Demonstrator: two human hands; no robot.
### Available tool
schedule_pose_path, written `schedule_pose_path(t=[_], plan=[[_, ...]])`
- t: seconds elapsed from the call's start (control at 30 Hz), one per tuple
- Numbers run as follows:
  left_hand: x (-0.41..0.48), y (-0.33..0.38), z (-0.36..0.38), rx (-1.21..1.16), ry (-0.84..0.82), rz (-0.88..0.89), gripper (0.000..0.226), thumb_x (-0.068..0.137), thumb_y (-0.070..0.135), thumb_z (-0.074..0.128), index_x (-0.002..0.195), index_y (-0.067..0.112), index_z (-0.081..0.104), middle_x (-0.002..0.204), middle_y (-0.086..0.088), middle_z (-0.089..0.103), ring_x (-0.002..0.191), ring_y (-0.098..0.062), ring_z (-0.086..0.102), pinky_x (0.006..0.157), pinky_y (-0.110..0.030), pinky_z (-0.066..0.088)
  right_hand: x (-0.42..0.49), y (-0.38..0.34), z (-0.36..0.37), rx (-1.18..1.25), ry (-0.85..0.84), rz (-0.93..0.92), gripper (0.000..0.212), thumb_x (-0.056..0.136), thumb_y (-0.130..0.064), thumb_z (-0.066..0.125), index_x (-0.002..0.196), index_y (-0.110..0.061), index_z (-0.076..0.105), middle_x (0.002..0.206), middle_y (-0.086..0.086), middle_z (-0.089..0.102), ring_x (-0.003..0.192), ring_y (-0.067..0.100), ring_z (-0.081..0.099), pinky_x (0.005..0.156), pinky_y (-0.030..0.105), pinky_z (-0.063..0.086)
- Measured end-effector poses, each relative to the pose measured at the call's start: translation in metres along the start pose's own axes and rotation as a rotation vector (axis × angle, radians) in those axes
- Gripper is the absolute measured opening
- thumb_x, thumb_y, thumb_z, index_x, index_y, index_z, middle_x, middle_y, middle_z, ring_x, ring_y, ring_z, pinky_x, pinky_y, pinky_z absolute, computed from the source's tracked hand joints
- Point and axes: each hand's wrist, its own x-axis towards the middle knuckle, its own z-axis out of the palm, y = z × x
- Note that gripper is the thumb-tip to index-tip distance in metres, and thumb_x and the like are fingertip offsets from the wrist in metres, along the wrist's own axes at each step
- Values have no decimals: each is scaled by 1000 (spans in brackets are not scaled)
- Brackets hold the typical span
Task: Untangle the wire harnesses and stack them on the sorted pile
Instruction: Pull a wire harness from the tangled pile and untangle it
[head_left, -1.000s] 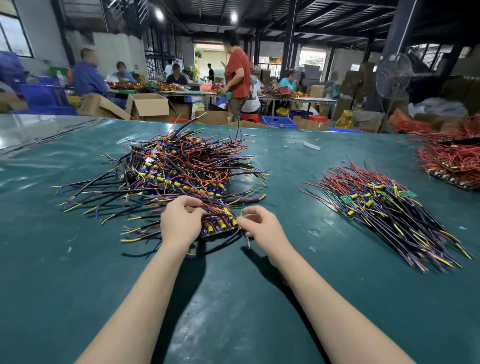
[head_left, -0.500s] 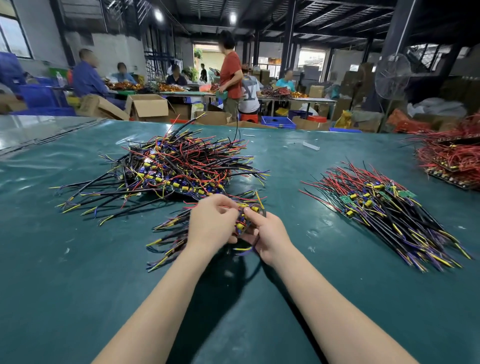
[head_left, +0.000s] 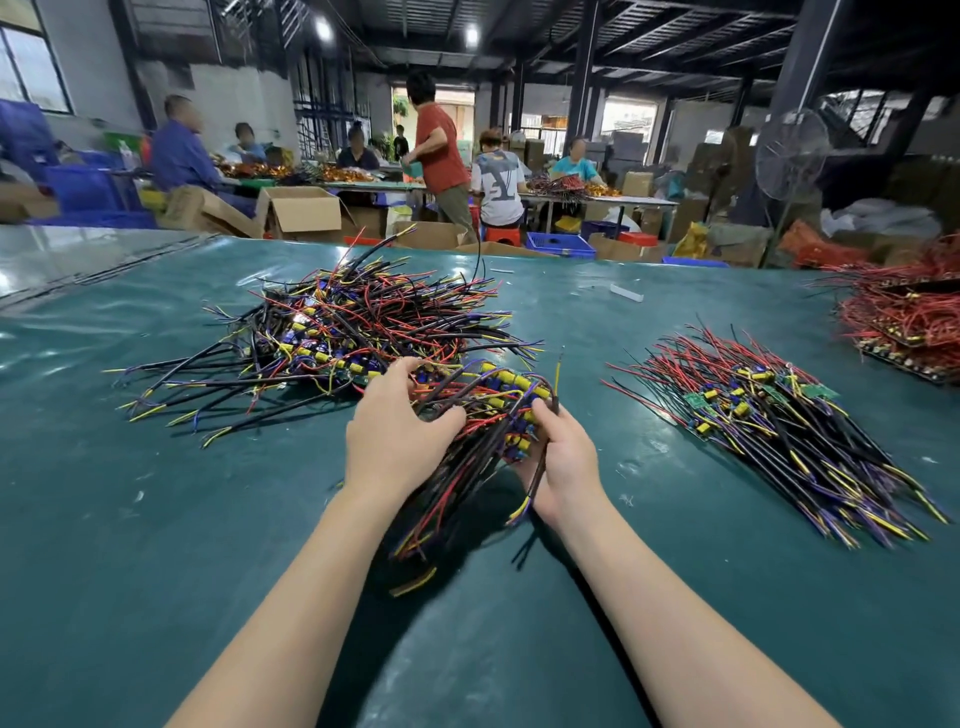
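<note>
A tangled heap of wire harnesses (head_left: 332, 332), black, red, yellow and purple, lies at the centre left of the green table (head_left: 104, 519). Both hands hold a bunch of harnesses (head_left: 498, 400) lifted off the table in front of that heap. My left hand (head_left: 400, 431) grips the bunch from the left, fingers curled into the wires. From the right side my right hand (head_left: 561, 462) grips its end with yellow and blue components. The bunch's loose wire ends (head_left: 436, 519) hang down toward me. The sorted pile (head_left: 779, 426) lies to the right, wires laid parallel.
A separate pile of mostly red harnesses (head_left: 904, 317) sits at the table's far right edge. A small white scrap (head_left: 626, 292) lies on the far side of the table. Beyond the table, several people work among cardboard boxes (head_left: 301, 210) and blue crates.
The hands pulled a bunch of harnesses out of the tangled heap, drew it toward me and to the right, and raised it. Its wire ends swung from pointing left to hanging down toward me.
</note>
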Motion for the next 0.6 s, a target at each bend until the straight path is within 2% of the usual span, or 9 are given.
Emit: schedule_pose_path(t=[0.1,0.17,0.23,0.3,0.37,0.43,0.5,0.57,0.6], plan=[[-3,-1,2,-103,-126,-55,54,79,33,66,129,23,48,119,3,55,108,-17,51,84,-27,36,1,-2,-4,19,17,10,25,95,-4,37,90,-7,61,72,7,70,61,19,67,56,27,54],[-3,-1,2,-73,-117,-24,39,80,32,66,116,22,55,108,5,54,101,-16,51,80,-26,34,4,-6,-8,-30,14,34,26,91,0,34,87,-10,58,73,9,66,60,22,63,58,29,53],[-3,-2,1,-77,-106,23,24,80,28,68,101,21,60,97,4,55,95,-18,51,76,-26,34,5,-17,-18,-139,-43,96,29,81,1,34,91,-15,56,84,11,61,65,25,58,64,32,47],[-1,-2,0,-74,-97,109,17,80,22,68,96,18,64,94,0,59,96,-21,53,80,-29,38,5,-34,-28,-201,-165,225,37,67,-13,47,101,-16,59,97,11,60,77,28,56,70,34,46],[0,0,-1,-52,-65,199,17,79,19,69,95,16,66,96,-3,63,99,-25,54,87,-35,41,4,-49,-35,-185,-209,319,44,53,-31,57,90,-10,65,88,11,66,72,28,63,66,34,52],[-1,1,0,13,-19,277,17,78,21,71,94,17,68,95,-3,64,98,-26,53,86,-38,40,5,-54,-33,-302,-151,372,31,66,-40,56,77,-11,61,72,7,66,60,23,64,56,31,55],[-4,0,3,172,58,358,18,78,27,71,94,20,69,95,0,64,98,-26,50,79,-33,33,6,-54,-26,-674,-164,348,30,86,-43,49,77,-17,61,67,0,65,55,14,63,52,27,55],[-8,-1,8,288,151,390,20,76,31,72,95,24,70,100,4,63,103,-23,43,75,-30,20,4,-47,-20,-934,-230,256,24,91,-34,52,80,-17,65,67,-4,66,54,8,62,48,23,52],[-11,-2,9,310,195,376,22,74,30,73,96,26,70,105,5,62,105,-21,37,76,-30,17,3,-44,-18,-954,-222,222,20,92,-27,53,80,-16,65,65,-4,65,51,7,60,46,23,50]])
